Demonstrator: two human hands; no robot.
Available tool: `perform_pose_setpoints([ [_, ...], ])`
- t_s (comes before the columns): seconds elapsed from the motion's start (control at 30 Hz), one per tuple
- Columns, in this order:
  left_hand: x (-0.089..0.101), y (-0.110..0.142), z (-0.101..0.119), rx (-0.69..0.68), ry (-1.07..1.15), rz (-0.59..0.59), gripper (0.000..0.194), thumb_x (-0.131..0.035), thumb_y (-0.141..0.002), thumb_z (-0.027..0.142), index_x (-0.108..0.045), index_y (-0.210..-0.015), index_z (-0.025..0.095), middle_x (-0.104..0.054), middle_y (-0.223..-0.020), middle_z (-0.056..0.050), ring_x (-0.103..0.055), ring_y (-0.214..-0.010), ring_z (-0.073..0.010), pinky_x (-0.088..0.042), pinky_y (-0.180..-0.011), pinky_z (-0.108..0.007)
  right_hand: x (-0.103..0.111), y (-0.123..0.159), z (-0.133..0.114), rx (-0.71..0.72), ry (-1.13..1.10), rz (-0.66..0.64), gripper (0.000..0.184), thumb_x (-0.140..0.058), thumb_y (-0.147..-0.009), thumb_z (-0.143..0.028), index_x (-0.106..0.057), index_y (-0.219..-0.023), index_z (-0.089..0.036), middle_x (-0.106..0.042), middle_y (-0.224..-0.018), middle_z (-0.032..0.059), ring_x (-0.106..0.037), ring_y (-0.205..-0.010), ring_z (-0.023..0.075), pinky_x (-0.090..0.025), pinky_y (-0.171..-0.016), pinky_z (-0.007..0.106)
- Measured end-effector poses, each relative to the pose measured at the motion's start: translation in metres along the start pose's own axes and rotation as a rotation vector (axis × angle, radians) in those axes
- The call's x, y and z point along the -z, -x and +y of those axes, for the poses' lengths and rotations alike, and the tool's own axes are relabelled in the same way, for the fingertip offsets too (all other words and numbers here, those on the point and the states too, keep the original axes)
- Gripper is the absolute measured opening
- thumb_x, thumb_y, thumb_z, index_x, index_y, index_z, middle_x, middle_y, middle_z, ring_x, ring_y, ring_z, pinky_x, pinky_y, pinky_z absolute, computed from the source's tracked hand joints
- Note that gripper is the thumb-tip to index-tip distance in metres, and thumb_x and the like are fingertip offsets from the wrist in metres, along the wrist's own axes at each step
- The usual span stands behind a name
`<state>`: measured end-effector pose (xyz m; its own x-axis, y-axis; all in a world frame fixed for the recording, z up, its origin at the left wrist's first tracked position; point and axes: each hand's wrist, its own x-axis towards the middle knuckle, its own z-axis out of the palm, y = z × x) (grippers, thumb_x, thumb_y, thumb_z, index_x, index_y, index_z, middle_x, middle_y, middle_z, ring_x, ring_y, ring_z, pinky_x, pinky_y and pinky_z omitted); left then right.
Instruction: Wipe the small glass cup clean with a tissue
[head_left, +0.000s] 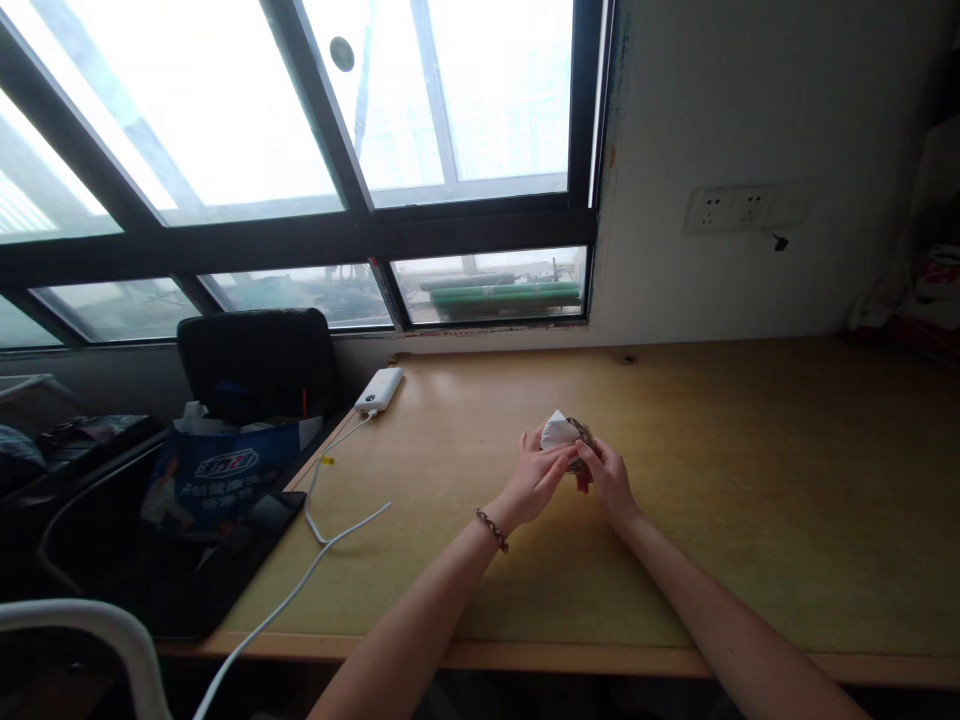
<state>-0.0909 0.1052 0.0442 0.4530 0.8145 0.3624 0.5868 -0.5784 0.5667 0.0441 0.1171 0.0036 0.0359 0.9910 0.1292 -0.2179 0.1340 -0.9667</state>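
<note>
"Where is the thing you're handling?"
"You have it between your two hands, over the middle part of the table (757,510): a small white piece (556,430) with a brown, patterned piece (583,430) at its right side. What the two are, I can't tell; whether they touch the table, I can't tell either."
"And your grip?"
"Your left hand (538,478) is closed around the white piece, its fingers lying across the near side. Your right hand (611,487) is pinched on the brown piece from the right. Your fingertips meet in front, so some of the hold is hidden."
"What's around you?"
"A braided bracelet (492,529) sits on your left wrist. Well to your left, by the table's far corner, lies a white box (380,388) with a white cable (327,543) plugged into its near end. That cable runs toward you and over the table's edge. Past the left edge you have a blue bag (225,480) in front of a black chair (255,355). Ahead, there's a dark-framed window (487,100)."
</note>
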Motion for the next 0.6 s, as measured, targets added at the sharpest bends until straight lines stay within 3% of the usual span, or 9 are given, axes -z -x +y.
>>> perform_pose_setpoints([
  [0.1, -0.0002, -0.0020, -0.0021, -0.044, 0.210, -0.025, 0.051, -0.011, -0.087, 0.033, -0.059, -0.101, 0.022, -0.059, -0.106, -0.002, -0.033, -0.114, -0.0185, -0.014, -0.100, -0.041, 0.0007, 0.0010, -0.0025, 0.015, 0.033, 0.049, 0.028, -0.053, -0.071, -0.042, -0.052, -0.067, -0.015, -0.046, -0.042, -0.0055, -0.040, -0.032, 0.0064, -0.030, -0.031, 0.018],
  [0.2, -0.0006, -0.0020, -0.0039, -0.083, 0.333, 0.039, 0.051, -0.013, -0.087, 0.031, -0.061, -0.097, 0.017, -0.059, -0.103, -0.005, -0.038, -0.109, -0.0185, -0.025, -0.096, -0.037, 0.0002, 0.0010, -0.0048, 0.022, 0.037, 0.075, 0.028, -0.053, -0.071, -0.042, -0.052, -0.066, -0.015, -0.047, -0.042, -0.0047, -0.041, -0.032, 0.0068, -0.031, -0.031, 0.018],
  [0.3, -0.0016, 0.0007, -0.0056, -0.078, 0.224, 0.133, 0.041, -0.023, -0.086, 0.031, -0.059, -0.099, 0.017, -0.060, -0.100, -0.007, -0.043, -0.104, -0.0200, -0.024, -0.096, -0.041, -0.0002, -0.0004, -0.0053, 0.014, 0.004, 0.086, 0.029, -0.055, -0.070, -0.043, -0.053, -0.064, -0.015, -0.049, -0.042, -0.0037, -0.041, -0.032, 0.0068, -0.030, -0.030, 0.018],
  [0.43, -0.0007, 0.0036, -0.0064, -0.193, -0.056, 0.107, 0.034, -0.036, -0.082, 0.030, -0.051, -0.111, 0.022, -0.056, -0.109, -0.006, -0.037, -0.112, -0.0235, -0.009, -0.100, -0.048, 0.0009, -0.0029, -0.0030, -0.006, -0.052, 0.101, 0.029, -0.058, -0.066, -0.044, -0.054, -0.064, -0.015, -0.048, -0.039, -0.0041, -0.041, -0.031, 0.0073, -0.030, -0.030, 0.018],
  [0.6, -0.0002, 0.0027, -0.0086, -0.162, -0.104, 0.165, 0.040, -0.035, -0.082, 0.030, -0.041, -0.120, 0.018, -0.047, -0.120, -0.012, -0.038, -0.112, -0.0247, -0.023, -0.095, -0.044, 0.0010, -0.0031, -0.0028, -0.018, -0.016, 0.100, 0.031, -0.055, -0.068, -0.045, -0.055, -0.068, -0.014, -0.054, -0.047, -0.0014, -0.042, -0.030, 0.0067, -0.030, -0.029, 0.018],
])
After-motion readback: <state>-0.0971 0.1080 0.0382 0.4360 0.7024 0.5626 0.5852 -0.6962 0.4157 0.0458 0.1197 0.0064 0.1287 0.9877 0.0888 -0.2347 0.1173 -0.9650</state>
